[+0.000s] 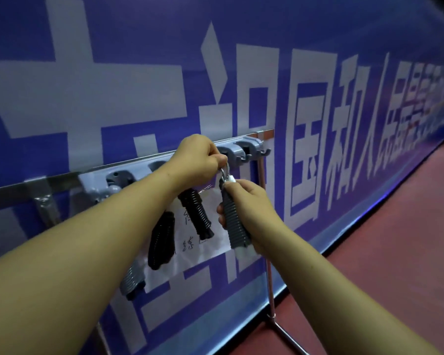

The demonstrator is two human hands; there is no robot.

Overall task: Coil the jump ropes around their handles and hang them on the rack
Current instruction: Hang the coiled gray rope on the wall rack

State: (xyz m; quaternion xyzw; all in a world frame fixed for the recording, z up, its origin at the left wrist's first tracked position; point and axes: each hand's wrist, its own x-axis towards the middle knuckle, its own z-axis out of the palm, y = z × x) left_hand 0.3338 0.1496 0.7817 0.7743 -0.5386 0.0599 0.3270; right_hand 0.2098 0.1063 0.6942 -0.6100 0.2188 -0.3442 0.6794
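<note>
Head camera: we see our two bare arms reaching out to a rack [251, 144] on a big blue banner [344, 73] with white letters. Our left hand [199, 157] is up by the rack with its fingers curled tight, and it pinches a small shiny ring [224, 172]. The ring sits at the top of a grey jump rope [235, 221] that is wound round its handles. Our right hand [246, 208], at 5 o'clock from the left hand, wraps its fingers round that bundle and holds it just under the rack's grey clips. At 9 o'clock from the bundle a black coiled rope [196, 213] hangs down. A second black rope [162, 242] hangs at 8 o'clock from that, and a grey coiled rope [132, 280] hangs lower, partly hidden by our left arm. Behind them is a white paper [203, 248] with writing on it. A thin metal pole [269, 278] goes down to the red floor [395, 252].
</note>
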